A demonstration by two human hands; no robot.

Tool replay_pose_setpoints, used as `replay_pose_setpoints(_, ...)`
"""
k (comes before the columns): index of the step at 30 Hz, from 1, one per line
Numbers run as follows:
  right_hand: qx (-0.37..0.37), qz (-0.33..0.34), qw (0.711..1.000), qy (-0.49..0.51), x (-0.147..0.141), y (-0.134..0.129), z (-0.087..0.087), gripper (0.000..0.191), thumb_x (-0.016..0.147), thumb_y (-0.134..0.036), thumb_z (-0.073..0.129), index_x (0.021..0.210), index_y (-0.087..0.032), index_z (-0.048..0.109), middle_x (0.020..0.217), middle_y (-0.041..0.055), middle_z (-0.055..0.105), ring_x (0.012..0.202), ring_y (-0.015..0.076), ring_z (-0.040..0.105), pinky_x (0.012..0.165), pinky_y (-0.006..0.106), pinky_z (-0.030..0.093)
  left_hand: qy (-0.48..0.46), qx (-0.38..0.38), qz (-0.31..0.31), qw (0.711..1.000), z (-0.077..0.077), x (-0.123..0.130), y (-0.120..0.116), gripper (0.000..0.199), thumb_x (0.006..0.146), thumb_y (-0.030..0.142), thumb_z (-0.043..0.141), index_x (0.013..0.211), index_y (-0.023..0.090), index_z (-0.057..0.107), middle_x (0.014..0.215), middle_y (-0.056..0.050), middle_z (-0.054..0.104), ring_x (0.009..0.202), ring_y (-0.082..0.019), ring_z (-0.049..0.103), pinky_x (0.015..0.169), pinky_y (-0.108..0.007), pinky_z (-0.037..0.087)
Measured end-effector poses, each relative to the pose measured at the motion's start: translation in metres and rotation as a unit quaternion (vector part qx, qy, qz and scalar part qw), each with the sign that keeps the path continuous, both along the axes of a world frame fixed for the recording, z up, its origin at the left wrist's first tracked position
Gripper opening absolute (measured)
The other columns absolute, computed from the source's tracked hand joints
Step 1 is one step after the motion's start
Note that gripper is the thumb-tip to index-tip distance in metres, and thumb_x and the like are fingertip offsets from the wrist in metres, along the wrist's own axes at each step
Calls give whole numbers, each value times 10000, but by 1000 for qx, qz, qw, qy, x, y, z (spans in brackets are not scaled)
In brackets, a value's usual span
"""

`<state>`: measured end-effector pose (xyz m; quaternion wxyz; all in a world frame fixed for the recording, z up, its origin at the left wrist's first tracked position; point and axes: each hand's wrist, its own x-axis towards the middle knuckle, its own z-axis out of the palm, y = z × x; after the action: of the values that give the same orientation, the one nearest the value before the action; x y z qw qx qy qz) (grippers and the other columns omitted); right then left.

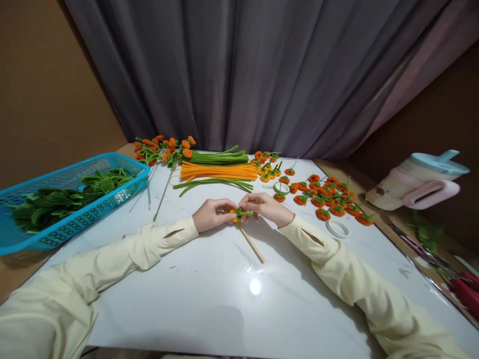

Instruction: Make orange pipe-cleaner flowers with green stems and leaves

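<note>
Two pale yellow sleeves (pixel 145 249) come in from 8 and 4 o'clock, taking the held flower as the dial's centre; both upper arms are cut off by the frame. A wooden stick (pixel 252 243) points to 5 o'clock, its upper end lost under the flower, so I cannot tell what it touches.

The left hand (pixel 214 215) has its wrist nearly straight, thumb and forefinger clamped on the yellow flower (pixel 234 218), which sits just above the white table (pixel 168 299). The right hand (pixel 267 207) arches over with bent knuckles, thumb and forefinger pinched together on the flower's green top; its other fingers curl underneath, mostly hidden. The fingertips cover much of the flower.

Around them, a white ring (pixel 337 229) lies at 3 o'clock and a blue basket (pixel 48 240) of green leaves (pixel 52 205) at 9, cut off on the left. Red handles (pixel 464 294) run past the frame between 3 and 4. Orange flowers (pixel 327 197) crowd between 2 and 3, before a tilted-looking cup (pixel 415 182). At 12 lie orange strips (pixel 220 171), then green strips (pixel 219 158), and behind them a grey curtain (pixel 224 75).
</note>
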<state>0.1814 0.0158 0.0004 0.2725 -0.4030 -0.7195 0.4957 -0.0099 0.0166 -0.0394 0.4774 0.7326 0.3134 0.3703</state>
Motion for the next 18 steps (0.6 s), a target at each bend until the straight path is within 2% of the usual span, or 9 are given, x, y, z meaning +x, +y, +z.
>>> replay_pose_setpoints(1,39,6,999,-17,1,-1,1,215,800,-352,530,741,-147,563,605,12,602,514,112,544,404,197,385,1,-4,-1,1000,0,0,0,233,713,256,633,899,116,616,788,-53,642,671,-148,618,657,-258,521)
replay_pose_setpoints(3,168,19,984,-61,2,-4,4,189,811,-323,529,760,-153,593,695,27,596,592,117,544,478,218,428,1,-19,2,1000,-1,1,0,226,713,254,630,897,124,612,760,-40,642,624,-140,618,642,-259,524)
replay_pose_setpoints(4,247,27,965,-85,2,-6,6,178,819,-305,528,766,-157,610,751,41,591,653,126,545,544,239,450,0,-29,6,1000,-1,1,-1,226,710,254,631,896,127,611,747,-33,640,608,-139,618,632,-259,525)
replay_pose_setpoints(6,392,50,909,-131,1,-11,8,168,837,-269,520,786,-163,639,855,73,575,773,153,529,679,292,452,-9,-51,17,999,-1,2,-1,233,697,257,640,890,131,607,729,-25,634,598,-144,621,615,-261,530)
replay_pose_setpoints(8,487,71,850,-186,-1,-17,9,169,848,-247,513,819,-169,660,901,93,565,839,181,504,735,335,422,-23,-68,26,997,-1,3,-1,246,682,256,655,888,132,604,721,-19,629,608,-149,624,614,-265,533)
replay_pose_setpoints(12,605,68,744,-273,-4,-25,6,188,858,-199,485,806,-188,666,947,93,582,936,225,471,752,375,368,-72,-125,29,989,1,5,0,278,669,285,684,882,131,592,728,-13,625,655,-147,624,636,-277,543)
replay_pose_setpoints(14,649,57,707,-276,-3,-26,2,193,849,-162,474,788,-185,656,981,88,584,976,232,459,797,395,346,-98,-146,38,984,3,5,1,312,652,300,706,883,130,582,735,-16,629,666,-148,627,649,-286,546)
replay_pose_setpoints(16,668,23,698,-259,-2,-26,-1,174,831,-139,482,782,-180,644,1004,82,580,997,234,452,832,404,330,-117,-159,50,979,5,5,1,342,637,311,722,884,126,575,721,-17,629,638,-143,628,655,-294,546)
replay_pose_setpoints(18,655,-40,719,-230,-1,-26,-5,145,821,-149,500,777,-179,634,991,82,576,995,237,451,825,398,333,-130,-164,61,976,7,6,0,355,634,318,726,884,122,568,713,-20,627,610,-138,627,655,-295,546)
